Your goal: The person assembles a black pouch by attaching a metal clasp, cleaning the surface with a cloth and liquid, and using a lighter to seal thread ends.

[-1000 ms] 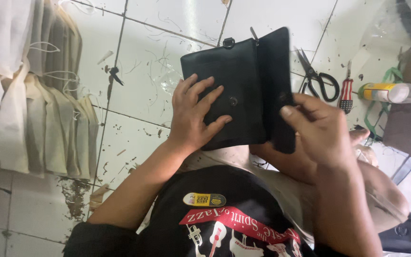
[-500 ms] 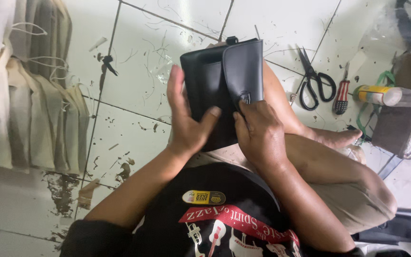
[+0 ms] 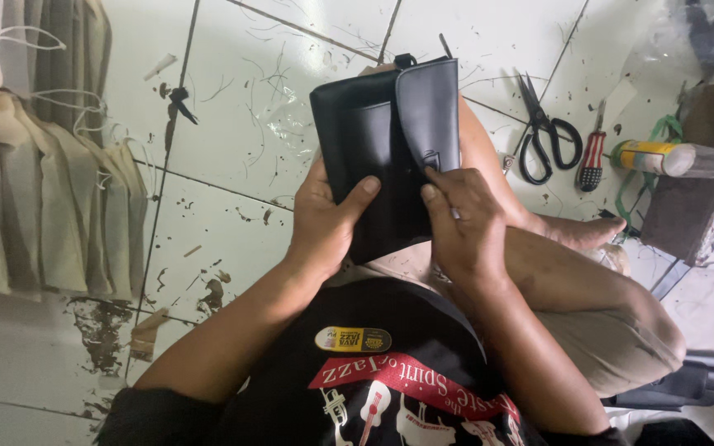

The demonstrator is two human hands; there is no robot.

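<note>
Hands grip a black leather pouch (image 3: 386,149) over the lap, left hand (image 3: 328,219) clasping its body, right hand (image 3: 464,223) pinching the closed flap, contents hidden, scissors (image 3: 543,132) on white tiled floor (image 3: 233,99) right.

a black leather pouch (image 3: 382,157) is held up over the person's lap, above the white tiled floor, its long side running away from the body. its flap (image 3: 430,111) is folded over the right half of the front, with a small clasp at the flap's lower edge and a little loop sticking out at the top. the left hand (image 3: 328,223) grips its lower left side with the thumb across the front, while the right hand (image 3: 464,223) presses its fingertips at the clasp.
</note>
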